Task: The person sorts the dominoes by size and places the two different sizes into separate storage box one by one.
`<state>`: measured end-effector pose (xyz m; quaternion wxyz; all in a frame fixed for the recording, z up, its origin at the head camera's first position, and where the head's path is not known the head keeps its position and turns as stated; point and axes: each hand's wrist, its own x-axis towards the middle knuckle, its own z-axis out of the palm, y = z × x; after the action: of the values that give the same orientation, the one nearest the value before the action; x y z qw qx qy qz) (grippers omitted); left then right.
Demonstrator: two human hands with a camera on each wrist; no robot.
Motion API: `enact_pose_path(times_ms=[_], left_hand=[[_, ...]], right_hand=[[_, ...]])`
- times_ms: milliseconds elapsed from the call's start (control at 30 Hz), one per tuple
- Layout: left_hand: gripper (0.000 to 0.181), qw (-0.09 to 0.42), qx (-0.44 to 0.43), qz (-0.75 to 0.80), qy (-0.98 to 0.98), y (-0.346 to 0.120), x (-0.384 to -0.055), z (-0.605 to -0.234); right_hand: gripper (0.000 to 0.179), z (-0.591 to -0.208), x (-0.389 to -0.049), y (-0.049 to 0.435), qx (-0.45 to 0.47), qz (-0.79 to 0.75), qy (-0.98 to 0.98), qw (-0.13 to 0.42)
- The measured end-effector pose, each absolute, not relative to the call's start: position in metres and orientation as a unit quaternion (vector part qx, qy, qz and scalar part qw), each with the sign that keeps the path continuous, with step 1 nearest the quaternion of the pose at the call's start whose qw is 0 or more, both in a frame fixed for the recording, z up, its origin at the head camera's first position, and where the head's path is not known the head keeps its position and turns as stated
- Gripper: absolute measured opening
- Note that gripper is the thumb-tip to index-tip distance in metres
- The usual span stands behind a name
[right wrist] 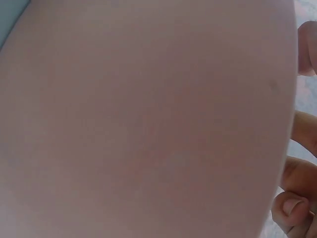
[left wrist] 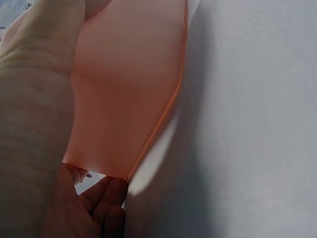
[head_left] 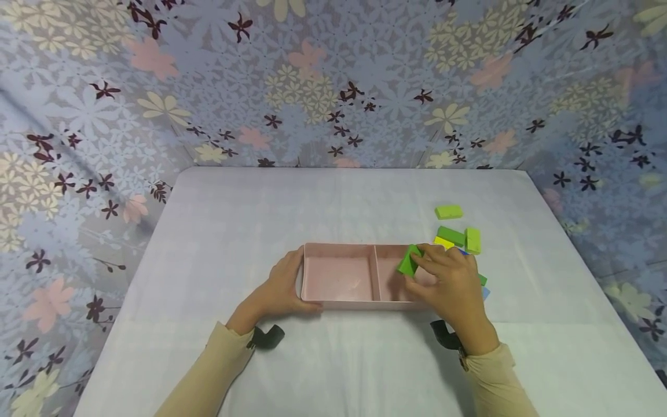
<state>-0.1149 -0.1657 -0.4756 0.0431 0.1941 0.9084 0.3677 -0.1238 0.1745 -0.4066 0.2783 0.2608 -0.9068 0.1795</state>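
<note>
A pink two-compartment box [head_left: 344, 305] lies lengthwise on the table. At its left end, my left hand [head_left: 280, 288] grips it, thumb along the front wall and fingers round the end wall. In the left wrist view, fingertips reach the lower edge of the box [left wrist: 129, 109]. My right hand [head_left: 452, 284] pinches a bright green block [head_left: 409, 260], tilted, over the right compartment just past the divider [head_left: 374, 272]. The right hand hides part of that compartment. A pink box wall [right wrist: 148, 124] fills most of the right wrist view, hiding the block there.
Right of the box lie several loose blocks: a lime one [head_left: 449, 212] farthest back, another lime one [head_left: 472, 240], a dark green one [head_left: 451, 236] and a yellow one [head_left: 443, 242]. Blue and green pieces show partly behind the right hand. A flowered cloth [head_left: 333, 87] hangs behind the white-covered table [head_left: 312, 202].
</note>
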Motion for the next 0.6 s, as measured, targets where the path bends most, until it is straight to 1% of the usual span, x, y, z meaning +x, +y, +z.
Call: enact_pose_path(times_ms=[333, 600], left_hand=[[0.128, 0.041, 0.189, 0.355, 0.915, -0.166, -0.115, -0.474], [0.127, 0.044, 0.186, 0.350, 0.917, -0.165, -0.115, -0.475]], right_hand=[[0.039, -0.406, -0.124, 0.151, 0.287, 0.211, -0.891, 0.283], [0.037, -0.407, -0.125, 0.138, 0.312, 0.227, -0.883, 0.267]])
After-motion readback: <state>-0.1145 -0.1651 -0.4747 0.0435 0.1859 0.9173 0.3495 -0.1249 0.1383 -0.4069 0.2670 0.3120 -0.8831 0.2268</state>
